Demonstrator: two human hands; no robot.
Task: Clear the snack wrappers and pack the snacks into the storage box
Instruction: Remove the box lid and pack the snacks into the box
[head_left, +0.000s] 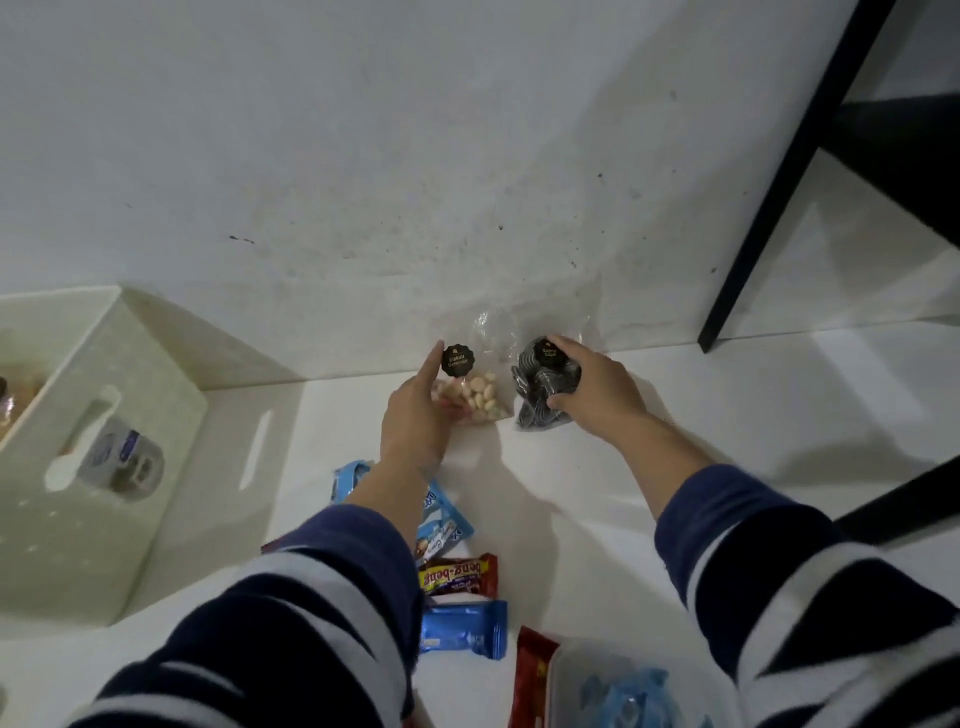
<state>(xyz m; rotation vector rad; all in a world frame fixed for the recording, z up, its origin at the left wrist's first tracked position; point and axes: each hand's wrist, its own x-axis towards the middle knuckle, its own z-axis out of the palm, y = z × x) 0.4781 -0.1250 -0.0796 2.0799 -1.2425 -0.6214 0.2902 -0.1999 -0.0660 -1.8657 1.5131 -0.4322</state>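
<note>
Two clear snack bags lean against the wall. The bag of pale biscuits (478, 397) has a black round label, and my left hand (415, 421) grips its left side. My right hand (592, 387) is closed on the bag of dark cookies (537, 384). The white storage box (130, 415) stands at the left, with a packet showing through its handle slot. Below my left arm lie a light blue wrapper (447, 525), a red beng-beng bar (460, 574), a blue packet (462, 629) and a red bar (532, 680).
A black table leg (769, 208) slants down at the right by the wall. A clear plastic container (639, 691) with something blue inside sits at the bottom edge. The surface is white.
</note>
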